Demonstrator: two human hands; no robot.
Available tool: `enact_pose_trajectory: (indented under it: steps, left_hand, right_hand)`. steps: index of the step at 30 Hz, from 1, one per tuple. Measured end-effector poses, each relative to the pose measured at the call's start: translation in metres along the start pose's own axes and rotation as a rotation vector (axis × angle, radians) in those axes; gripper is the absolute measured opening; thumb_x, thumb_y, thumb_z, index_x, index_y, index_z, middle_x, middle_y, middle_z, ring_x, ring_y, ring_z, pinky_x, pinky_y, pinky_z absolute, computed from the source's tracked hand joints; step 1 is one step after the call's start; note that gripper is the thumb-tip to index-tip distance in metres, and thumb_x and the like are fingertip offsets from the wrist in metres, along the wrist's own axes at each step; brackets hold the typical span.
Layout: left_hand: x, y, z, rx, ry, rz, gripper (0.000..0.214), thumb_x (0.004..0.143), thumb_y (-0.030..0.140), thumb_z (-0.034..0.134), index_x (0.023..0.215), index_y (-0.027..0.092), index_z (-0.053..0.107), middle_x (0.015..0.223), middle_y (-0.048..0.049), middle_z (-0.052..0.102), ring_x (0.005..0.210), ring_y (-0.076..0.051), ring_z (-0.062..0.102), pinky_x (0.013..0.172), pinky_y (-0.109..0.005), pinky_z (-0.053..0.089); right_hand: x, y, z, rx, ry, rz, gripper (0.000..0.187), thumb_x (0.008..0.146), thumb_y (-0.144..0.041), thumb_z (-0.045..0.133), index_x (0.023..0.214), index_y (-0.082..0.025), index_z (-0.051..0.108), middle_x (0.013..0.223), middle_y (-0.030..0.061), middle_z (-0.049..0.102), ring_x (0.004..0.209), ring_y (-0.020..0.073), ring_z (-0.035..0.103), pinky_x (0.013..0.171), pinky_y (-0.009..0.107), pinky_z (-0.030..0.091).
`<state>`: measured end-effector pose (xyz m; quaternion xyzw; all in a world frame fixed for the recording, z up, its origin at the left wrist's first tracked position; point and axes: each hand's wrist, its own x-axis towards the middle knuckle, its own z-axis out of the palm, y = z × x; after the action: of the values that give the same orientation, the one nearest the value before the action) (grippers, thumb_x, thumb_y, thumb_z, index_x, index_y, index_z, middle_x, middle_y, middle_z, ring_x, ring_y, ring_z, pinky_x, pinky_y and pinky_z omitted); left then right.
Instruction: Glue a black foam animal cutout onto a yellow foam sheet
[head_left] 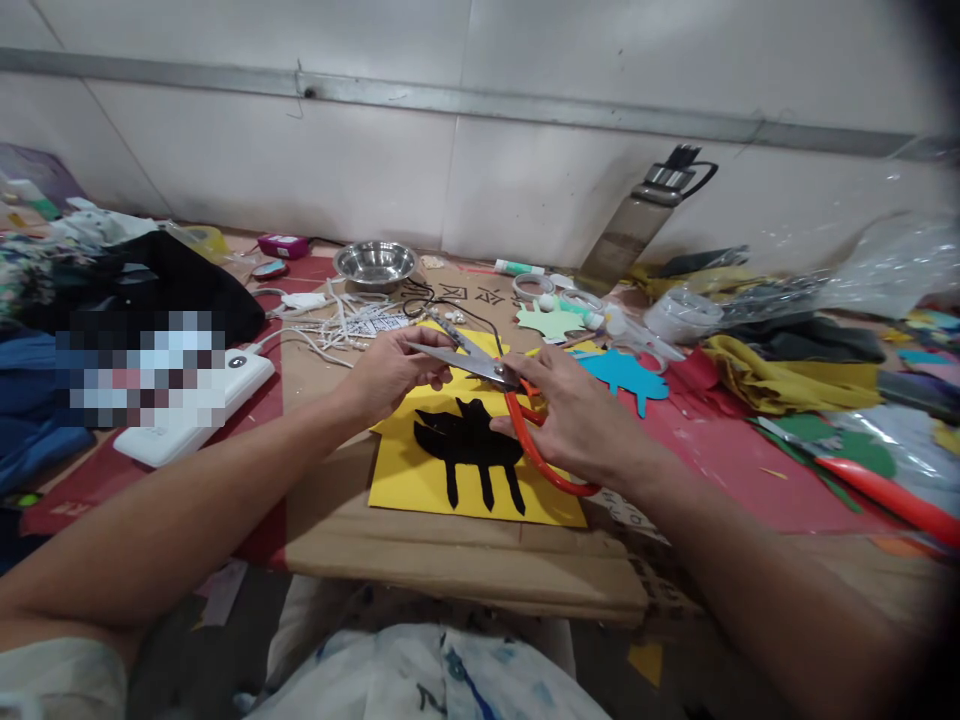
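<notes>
A pair of scissors (491,371) with orange-red handles is in my right hand (581,415), its blades parted and pointing left. My left hand (394,375) is closed beside the blade tips, fingers curled together. Whatever it pinches is too small or hidden to make out. Below both hands, a black animal-shaped cut-out (469,437) with several thin legs lies on a yellow sheet (409,490). Part of the sheet is covered by my right hand and the handles.
A steel bowl (375,262) and white cables (330,335) lie behind. At left is a white power bank (195,410). To the right are a blue cut-out (622,375), a pale green cut-out (551,318), a tilted bottle (630,220), yellow cloth (787,378) and a red-handled tool (877,485).
</notes>
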<state>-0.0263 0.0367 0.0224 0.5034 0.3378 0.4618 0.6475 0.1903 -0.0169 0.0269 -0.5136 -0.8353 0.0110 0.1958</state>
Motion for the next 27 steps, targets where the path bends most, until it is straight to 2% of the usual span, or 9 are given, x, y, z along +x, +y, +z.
enact_pose_trajectory:
  steps: [6,10,15,19,22,27]
  left_hand:
    - [0.001,-0.004,-0.005,0.04,-0.039,0.049,0.013,0.065,0.012,0.073,0.076,0.013,0.065,0.062,0.0011,0.062,0.052,-0.008,0.057,0.053,-0.022,0.044]
    - [0.001,-0.006,-0.008,0.105,-0.086,0.098,0.013,0.066,0.014,0.072,0.078,0.013,0.066,0.062,0.0009,0.063,0.054,-0.008,0.057,0.054,-0.022,0.044]
    - [0.002,-0.007,-0.008,0.184,-0.076,0.128,0.009,0.07,0.016,0.071,0.078,0.012,0.068,0.068,-0.001,0.066,0.056,-0.009,0.058,0.054,-0.023,0.045]
    - [0.004,-0.011,-0.01,0.182,-0.056,0.107,0.012,0.072,0.018,0.072,0.081,0.012,0.066,0.071,-0.0019,0.068,0.056,-0.008,0.058,0.055,-0.024,0.047]
    - [0.006,-0.017,-0.012,0.189,-0.043,0.094,0.013,0.073,0.018,0.072,0.081,0.011,0.064,0.069,-0.0023,0.069,0.055,-0.008,0.059,0.055,-0.022,0.047]
    - [0.009,-0.025,-0.011,0.136,0.018,0.104,0.012,0.076,0.019,0.069,0.082,0.011,0.063,0.065,-0.0006,0.066,0.055,-0.007,0.06,0.054,-0.021,0.046]
  right_hand:
    - [0.002,-0.001,0.001,-0.049,-0.003,0.004,0.057,0.08,-0.058,0.064,0.122,-0.019,0.059,0.099,0.0117,0.054,0.09,0.0278,0.056,0.076,0.039,0.049]
    - [0.001,0.0,0.0,-0.041,-0.028,0.036,0.057,0.081,-0.058,0.063,0.123,-0.019,0.06,0.1,0.0124,0.058,0.087,0.0272,0.058,0.074,0.038,0.049]
    - [-0.001,0.003,0.003,-0.046,0.0,0.01,0.061,0.08,-0.058,0.065,0.124,-0.016,0.061,0.104,0.0146,0.065,0.087,0.0297,0.062,0.074,0.039,0.049]
    - [-0.001,0.008,0.003,-0.016,0.058,-0.001,0.051,0.083,-0.054,0.063,0.117,-0.016,0.065,0.099,0.0132,0.07,0.087,0.0289,0.065,0.075,0.038,0.05]
    - [-0.003,0.016,0.0,-0.002,0.093,0.058,0.044,0.086,-0.053,0.059,0.111,-0.018,0.067,0.095,0.0127,0.071,0.083,0.0284,0.067,0.072,0.038,0.05]
    - [-0.017,0.039,-0.01,-0.099,0.135,0.251,0.044,0.09,-0.053,0.053,0.12,-0.023,0.065,0.103,0.0187,0.072,0.096,0.0318,0.068,0.076,0.04,0.05]
